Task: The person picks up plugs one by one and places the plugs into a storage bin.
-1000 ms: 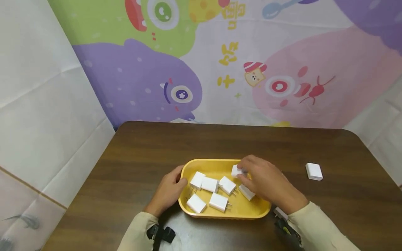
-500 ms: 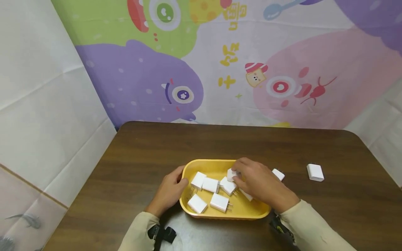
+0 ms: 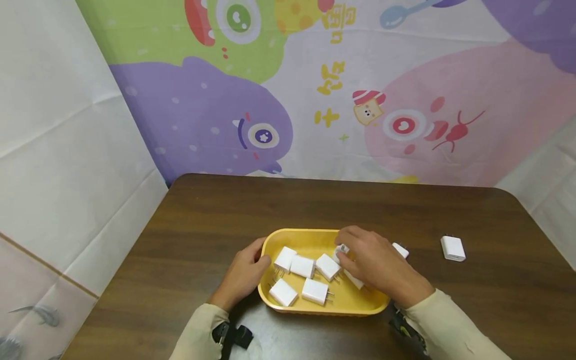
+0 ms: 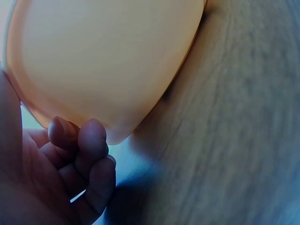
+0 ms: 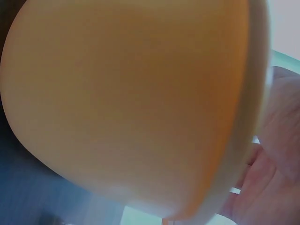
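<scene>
A yellow plastic tray [image 3: 324, 310] with white plug-in phone chargers in it stands on the table. At its left end my left hand [image 3: 240, 275] grips the rim. In the left wrist view the fingers [image 4: 91, 140] bend against the outer wall of the tray. Over the right part of the tray my right hand [image 3: 375, 262] pinches a white charger [image 3: 340, 254] between thumb and fingers, partly hidden by them. Several more chargers, such as one white charger [image 3: 315, 291] near the front, lie loose with metal prongs showing. The tray wall [image 5: 122, 103] fills most of the right wrist view.
On the brown table [image 3: 216, 210], one charger [image 3: 452, 248] lies at the far right. Another charger [image 3: 400, 250] peeks out just behind my right hand. A cartoon-print cloth [image 3: 324, 150] hangs along the table's back edge.
My right hand has shifted slightly left with the charger, which has turned in the fingers. A charger behind the hand has come into sight; one near the right wrist is now covered. The left hand stays put.
</scene>
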`<state>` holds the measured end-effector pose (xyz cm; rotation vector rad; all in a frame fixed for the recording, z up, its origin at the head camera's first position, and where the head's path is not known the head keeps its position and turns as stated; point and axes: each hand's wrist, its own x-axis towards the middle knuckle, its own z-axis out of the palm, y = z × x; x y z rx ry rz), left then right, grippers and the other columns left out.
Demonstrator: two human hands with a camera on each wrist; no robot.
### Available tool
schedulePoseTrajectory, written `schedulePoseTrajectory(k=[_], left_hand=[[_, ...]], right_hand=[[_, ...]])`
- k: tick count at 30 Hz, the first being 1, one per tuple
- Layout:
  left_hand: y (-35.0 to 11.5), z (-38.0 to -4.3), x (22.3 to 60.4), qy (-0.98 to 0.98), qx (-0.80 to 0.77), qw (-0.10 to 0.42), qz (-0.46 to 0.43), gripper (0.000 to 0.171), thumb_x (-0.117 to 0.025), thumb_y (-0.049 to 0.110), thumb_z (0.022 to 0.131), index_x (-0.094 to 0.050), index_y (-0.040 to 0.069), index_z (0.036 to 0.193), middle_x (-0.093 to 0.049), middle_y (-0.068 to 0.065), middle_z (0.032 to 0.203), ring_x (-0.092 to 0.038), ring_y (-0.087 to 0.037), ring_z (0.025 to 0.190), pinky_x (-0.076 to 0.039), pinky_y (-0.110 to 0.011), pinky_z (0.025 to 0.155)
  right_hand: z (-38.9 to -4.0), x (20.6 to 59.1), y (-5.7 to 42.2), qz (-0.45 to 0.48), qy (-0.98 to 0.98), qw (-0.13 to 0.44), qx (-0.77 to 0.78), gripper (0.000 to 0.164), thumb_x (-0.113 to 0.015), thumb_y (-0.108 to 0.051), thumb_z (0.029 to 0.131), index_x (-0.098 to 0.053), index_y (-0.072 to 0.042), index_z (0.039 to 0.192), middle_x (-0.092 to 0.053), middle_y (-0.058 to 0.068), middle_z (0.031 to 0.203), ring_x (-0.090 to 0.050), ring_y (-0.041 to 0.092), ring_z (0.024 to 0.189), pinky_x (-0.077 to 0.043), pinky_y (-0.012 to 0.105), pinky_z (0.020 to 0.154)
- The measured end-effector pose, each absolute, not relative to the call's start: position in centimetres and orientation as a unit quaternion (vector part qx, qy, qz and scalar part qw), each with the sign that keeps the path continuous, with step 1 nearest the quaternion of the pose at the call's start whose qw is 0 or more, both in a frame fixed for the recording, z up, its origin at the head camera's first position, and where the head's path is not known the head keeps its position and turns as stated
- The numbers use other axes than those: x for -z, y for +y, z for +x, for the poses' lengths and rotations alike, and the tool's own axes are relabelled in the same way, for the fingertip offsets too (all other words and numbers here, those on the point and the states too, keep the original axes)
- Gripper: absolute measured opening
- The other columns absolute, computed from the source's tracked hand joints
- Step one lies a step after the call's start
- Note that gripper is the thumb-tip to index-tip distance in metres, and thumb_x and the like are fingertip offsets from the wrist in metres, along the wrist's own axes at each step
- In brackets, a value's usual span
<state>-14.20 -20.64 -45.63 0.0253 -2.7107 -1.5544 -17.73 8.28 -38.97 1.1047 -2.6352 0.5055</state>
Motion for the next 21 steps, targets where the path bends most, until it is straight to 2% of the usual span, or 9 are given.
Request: schedulePoseTrajectory(k=[10, 15, 21], left_hand=[[-20.4, -14.2, 45.4, -0.866, 0.500, 0.006, 0.004, 0.044, -0.052, 0.016, 0.096, -0.058, 0.015, 0.140, -0.066, -0.004, 0.124, -0.061, -0.018, 0.104, -0.049, -0.045, 0.096], [-20.4, -14.2, 45.5, -0.866, 0.500, 0.013, 0.002, 0.045, -0.053, 0.015, 0.095, -0.059, 0.015, 0.139, -0.066, -0.003, 0.124, -0.061, -0.018, 0.105, -0.049, -0.045, 0.096], [-20.5, -14.2, 45.7, -0.866, 0.499, 0.014, 0.008, 0.045, -0.053, 0.016, 0.095, -0.059, 0.016, 0.140, -0.066, -0.003, 0.126, -0.061, -0.019, 0.107, -0.048, -0.046, 0.098]], right_hand=[[-17.3, 38.4, 9.3, 0.362, -0.910, 0.138, -0.146, 0.019, -0.072, -0.020, 0.088, -0.073, -0.010, 0.104, -0.069, 0.003, 0.103, -0.065, 0.020, 0.082, -0.053, 0.041, 0.076], [-17.0, 38.3, 9.9, 0.334, -0.925, 0.124, -0.136, 0.024, -0.072, -0.025, 0.089, -0.074, -0.011, 0.107, -0.069, 0.002, 0.104, -0.065, 0.020, 0.087, -0.053, 0.044, 0.081], [-16.9, 38.2, 10.5, 0.327, -0.927, 0.125, -0.132, 0.026, -0.074, -0.024, 0.087, -0.073, -0.009, 0.108, -0.069, 0.003, 0.103, -0.065, 0.021, 0.086, -0.053, 0.044, 0.079]])
